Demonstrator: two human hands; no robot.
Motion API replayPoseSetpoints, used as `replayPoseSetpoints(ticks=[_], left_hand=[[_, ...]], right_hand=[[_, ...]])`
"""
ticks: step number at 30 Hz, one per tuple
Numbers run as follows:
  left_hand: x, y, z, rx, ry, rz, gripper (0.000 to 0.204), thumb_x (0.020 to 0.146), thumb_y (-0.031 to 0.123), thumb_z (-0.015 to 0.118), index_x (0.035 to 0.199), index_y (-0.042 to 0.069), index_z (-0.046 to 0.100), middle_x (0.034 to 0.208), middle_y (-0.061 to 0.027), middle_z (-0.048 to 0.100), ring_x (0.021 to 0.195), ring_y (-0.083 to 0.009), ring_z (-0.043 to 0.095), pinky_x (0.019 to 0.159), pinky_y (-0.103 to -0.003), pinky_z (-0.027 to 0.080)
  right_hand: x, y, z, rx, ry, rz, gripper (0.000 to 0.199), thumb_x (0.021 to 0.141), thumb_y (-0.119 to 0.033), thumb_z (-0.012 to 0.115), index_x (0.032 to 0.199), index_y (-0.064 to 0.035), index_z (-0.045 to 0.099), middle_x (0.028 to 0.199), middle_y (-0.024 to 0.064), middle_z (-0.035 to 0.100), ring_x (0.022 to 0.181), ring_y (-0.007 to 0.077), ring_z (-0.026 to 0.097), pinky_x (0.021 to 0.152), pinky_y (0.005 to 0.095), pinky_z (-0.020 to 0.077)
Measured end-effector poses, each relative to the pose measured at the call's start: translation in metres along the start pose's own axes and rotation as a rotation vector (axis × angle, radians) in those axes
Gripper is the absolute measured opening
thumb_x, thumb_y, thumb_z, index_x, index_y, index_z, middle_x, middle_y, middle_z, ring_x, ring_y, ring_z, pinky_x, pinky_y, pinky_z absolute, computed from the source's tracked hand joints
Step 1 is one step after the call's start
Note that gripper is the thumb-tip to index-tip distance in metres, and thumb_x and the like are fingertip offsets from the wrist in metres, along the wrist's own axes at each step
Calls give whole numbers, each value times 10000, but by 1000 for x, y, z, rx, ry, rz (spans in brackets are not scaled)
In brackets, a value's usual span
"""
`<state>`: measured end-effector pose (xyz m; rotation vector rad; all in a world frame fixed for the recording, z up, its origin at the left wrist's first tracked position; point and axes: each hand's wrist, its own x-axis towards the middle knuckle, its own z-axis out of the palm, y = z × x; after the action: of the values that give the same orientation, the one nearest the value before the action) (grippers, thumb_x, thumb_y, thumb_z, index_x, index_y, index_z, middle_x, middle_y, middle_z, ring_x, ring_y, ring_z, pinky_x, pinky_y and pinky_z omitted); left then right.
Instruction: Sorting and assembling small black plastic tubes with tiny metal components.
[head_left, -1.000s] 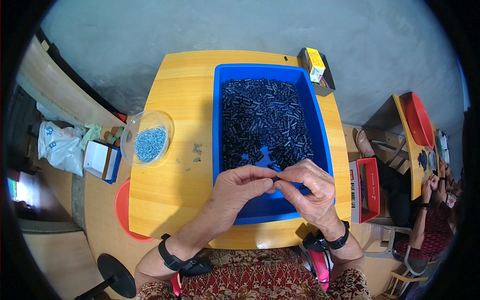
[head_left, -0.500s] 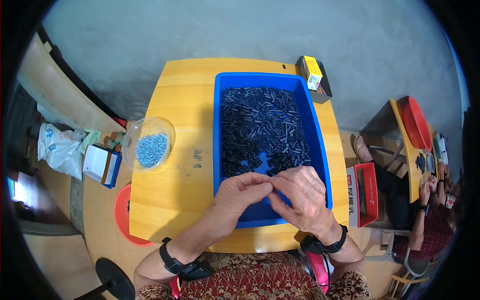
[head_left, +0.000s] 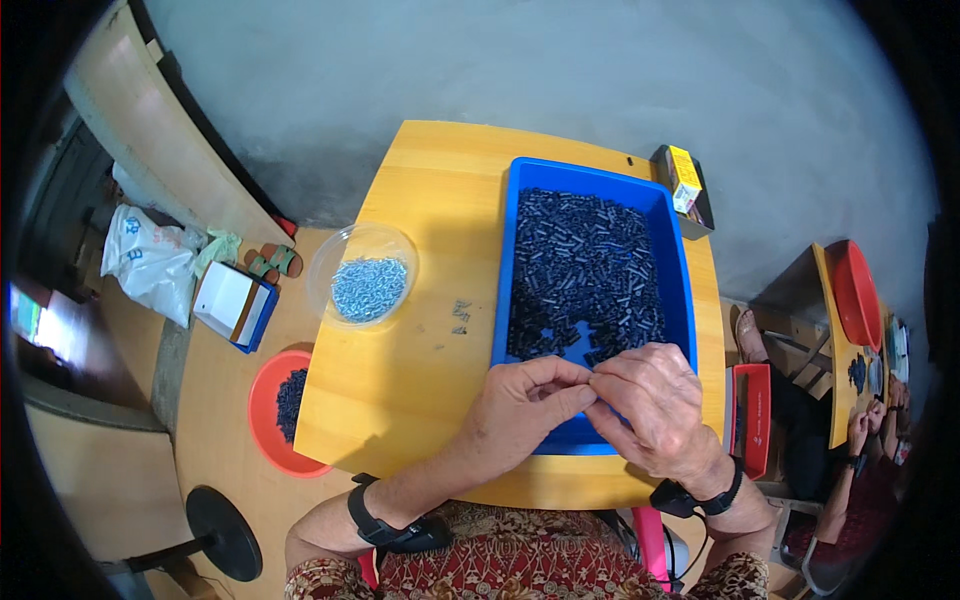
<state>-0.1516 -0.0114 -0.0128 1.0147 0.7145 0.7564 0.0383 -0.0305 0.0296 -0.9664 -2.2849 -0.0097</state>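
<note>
Black pieces have shifted rightward in view; left fingers and right fingers pinch, contents unclear.

Six o'clock: short-sleeved garment, geometric print in red, brown and cream. Seven and four o'clock: black wrist straps with black boxes. Five o'clock: thin dark cable.

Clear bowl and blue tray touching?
Apart: the head view shows yellow tabletop, with a few small loose parts on it, between the clear bowl and the blue tray.
</note>
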Motion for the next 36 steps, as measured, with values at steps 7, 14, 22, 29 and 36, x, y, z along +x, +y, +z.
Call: replayPoseSetpoints(ticks=[7, 14, 22, 29, 36], left_hand=[[-41, 8, -37, 522, 218, 291, 115, 898, 53, 696, 1000, 1, 697, 985, -27, 691, 915, -88, 628, 813, -252, 504], [-75, -26, -93, 349, 495, 177, 120, 901, 62, 694, 992, -15, 692, 912, -39, 705, 857, -99, 644, 785, -251, 516], [-95, -22, -128, 279, 713, 244, 128, 919, 67, 681, 1015, -18, 678, 991, -36, 687, 874, -76, 614, 774, -232, 500], [-79, 3, -148, 278, 836, 421, 164, 908, 62, 674, 1052, -14, 660, 1337, -142, 515, 1035, -139, 626, 899, -281, 490], [-41, 1, -174, 245, 784, 358, 145, 900, 73, 681, 1021, -7, 691, 1312, -139, 557, 1095, -150, 624, 906, -292, 489]], right_hand=[[47, 3, -5, 121, -147, -56, 317, 717, -60, 796, 1003, -5, 671, 936, 108, 643, 820, 268, 629, 692, 372, 485], [96, 7, 74, 67, -563, -259, 84, 786, -76, 621, 852, -49, 576, 847, 110, 611, 829, 306, 636, 696, 377, 511], [114, 9, 154, 107, -634, 115, 149, 828, -168, 672, 858, -28, 632, 793, 154, 676, 778, 343, 686, 677, 453, 542], [123, 4, 159, 163, -750, 468, 182, 805, -202, 673, 893, -43, 678, 844, 213, 691, 876, 386, 679, 793, 466, 540], [117, 4, 177, 189, -665, 424, 152, 810, -152, 646, 875, -14, 653, 818, 235, 676, 875, 398, 674, 796, 477, 540]])
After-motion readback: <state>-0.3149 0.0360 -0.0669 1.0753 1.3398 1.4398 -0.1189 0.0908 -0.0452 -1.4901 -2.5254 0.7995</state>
